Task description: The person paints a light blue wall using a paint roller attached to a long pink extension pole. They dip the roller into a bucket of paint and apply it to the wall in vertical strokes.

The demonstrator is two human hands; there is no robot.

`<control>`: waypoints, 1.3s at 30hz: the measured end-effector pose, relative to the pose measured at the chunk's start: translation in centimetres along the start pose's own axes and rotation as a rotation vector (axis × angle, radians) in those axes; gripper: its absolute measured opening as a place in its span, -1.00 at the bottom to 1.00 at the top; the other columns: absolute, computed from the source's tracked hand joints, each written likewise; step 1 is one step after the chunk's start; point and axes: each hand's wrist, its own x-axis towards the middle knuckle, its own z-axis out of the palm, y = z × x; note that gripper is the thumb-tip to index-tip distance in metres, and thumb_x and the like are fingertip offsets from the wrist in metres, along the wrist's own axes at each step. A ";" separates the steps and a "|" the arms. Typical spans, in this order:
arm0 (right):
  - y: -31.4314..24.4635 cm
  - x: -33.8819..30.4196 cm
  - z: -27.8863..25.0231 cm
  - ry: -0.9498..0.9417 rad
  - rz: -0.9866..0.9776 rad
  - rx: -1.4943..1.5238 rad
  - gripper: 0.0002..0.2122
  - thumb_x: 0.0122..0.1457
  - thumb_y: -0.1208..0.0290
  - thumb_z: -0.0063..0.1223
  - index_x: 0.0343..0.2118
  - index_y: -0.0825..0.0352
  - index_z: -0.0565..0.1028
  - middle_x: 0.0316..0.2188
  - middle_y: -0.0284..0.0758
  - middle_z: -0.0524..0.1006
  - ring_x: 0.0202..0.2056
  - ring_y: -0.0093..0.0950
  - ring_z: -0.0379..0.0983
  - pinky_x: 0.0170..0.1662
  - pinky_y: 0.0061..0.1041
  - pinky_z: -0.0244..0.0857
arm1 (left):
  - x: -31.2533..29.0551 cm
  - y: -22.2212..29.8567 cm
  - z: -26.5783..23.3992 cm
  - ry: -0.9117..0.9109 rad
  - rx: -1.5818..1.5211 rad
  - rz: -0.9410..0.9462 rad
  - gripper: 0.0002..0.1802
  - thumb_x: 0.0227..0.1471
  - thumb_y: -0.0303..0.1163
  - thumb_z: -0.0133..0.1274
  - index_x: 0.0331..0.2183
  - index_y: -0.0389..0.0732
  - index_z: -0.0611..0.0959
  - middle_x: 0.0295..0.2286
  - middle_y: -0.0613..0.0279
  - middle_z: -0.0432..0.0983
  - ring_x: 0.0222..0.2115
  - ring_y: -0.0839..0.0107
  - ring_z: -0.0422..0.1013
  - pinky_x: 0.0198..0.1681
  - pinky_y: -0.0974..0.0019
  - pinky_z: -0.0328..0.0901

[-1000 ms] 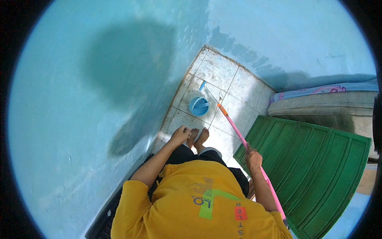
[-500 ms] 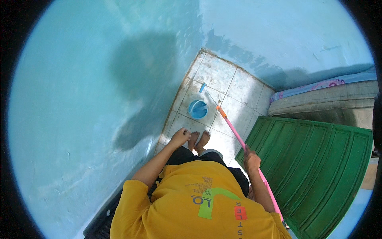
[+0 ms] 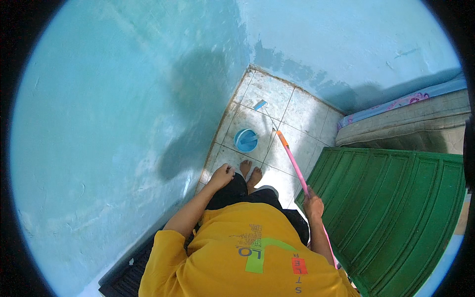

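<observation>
A person in a yellow T-shirt (image 3: 217, 247) holds a paint roller (image 3: 260, 104) by its long pink pole (image 3: 295, 166). The right hand (image 3: 313, 205) is wrapped firmly round the pole, which runs up to an orange section and a thin metal frame. The blue roller head lies over the pale floor tiles (image 3: 267, 91), just beyond a small light-blue bucket (image 3: 246, 140); whether it touches the tiles cannot be told. The left hand (image 3: 222, 174) is near the left knee with its fingers curled inward; whether it is fully closed or holds anything cannot be told.

The writing in view is on the T-shirt: a block of small dark lines, large blue letters over a bright green patch (image 3: 255, 262), and a column of letters crossing a red rectangle (image 3: 299, 266), all turned sideways or upside down to the camera. The bucket stands in front of the person's bare feet (image 3: 255, 175). To the right are a green panelled board (image 3: 391, 208) and a mattress (image 3: 396, 126) topped by pink-patterned blue cloth (image 3: 401, 101), beside the blue wall (image 3: 346, 39)
</observation>
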 end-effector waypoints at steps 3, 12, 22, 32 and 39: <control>0.7 -0.1 0.3 -0.010 0.009 0.018 -0.66 0.18 0.21 -0.08 0.03 0.04 0.46 -0.41 0.00 0.57 -0.35 -0.04 0.53 -0.24 -0.07 0.39 | -0.3 0.3 -0.2 0.004 0.046 0.014 -0.62 0.18 -0.16 -0.08 -0.19 -0.32 0.48 -0.36 0.08 0.57 -0.41 0.32 0.53 -0.28 0.26 0.37; 1.0 0.1 0.2 -0.040 0.069 0.063 -0.65 0.19 0.18 -0.08 0.04 0.06 0.45 -0.34 -0.01 0.57 -0.28 -0.02 0.52 -0.17 -0.09 0.38 | -0.4 0.7 0.1 0.008 0.087 0.010 -0.60 0.19 -0.13 -0.09 -0.15 -0.28 0.48 -0.34 0.10 0.58 -0.39 0.33 0.55 -0.23 0.26 0.37; 1.8 -0.1 1.1 -0.060 0.105 0.141 -0.63 0.20 0.19 -0.05 0.07 0.09 0.44 -0.25 0.00 0.55 -0.19 -0.06 0.51 -0.10 -0.16 0.37 | -0.9 -0.6 0.4 0.061 0.018 0.043 -0.65 0.17 -0.20 -0.05 -0.22 -0.33 0.49 -0.42 0.10 0.57 -0.45 0.34 0.51 -0.30 0.27 0.36; 2.8 -0.4 2.1 -0.053 0.144 0.178 -0.63 0.18 0.17 -0.03 0.06 0.02 0.45 -0.23 -0.04 0.55 -0.19 -0.08 0.51 -0.10 -0.19 0.37 | -0.4 -0.8 1.1 0.037 -0.051 0.035 -0.63 0.19 -0.19 -0.08 -0.18 -0.34 0.48 -0.38 0.09 0.57 -0.45 0.36 0.51 -0.28 0.29 0.37; 5.6 -0.3 3.6 0.052 0.089 0.257 -0.69 0.18 0.19 -0.06 -0.03 0.07 0.48 -0.33 -0.01 0.56 -0.27 0.00 0.51 -0.16 -0.10 0.37 | 1.9 1.5 2.4 0.013 0.004 0.125 -0.63 0.18 -0.20 -0.08 -0.18 -0.35 0.50 -0.38 0.09 0.57 -0.45 0.34 0.52 -0.27 0.29 0.37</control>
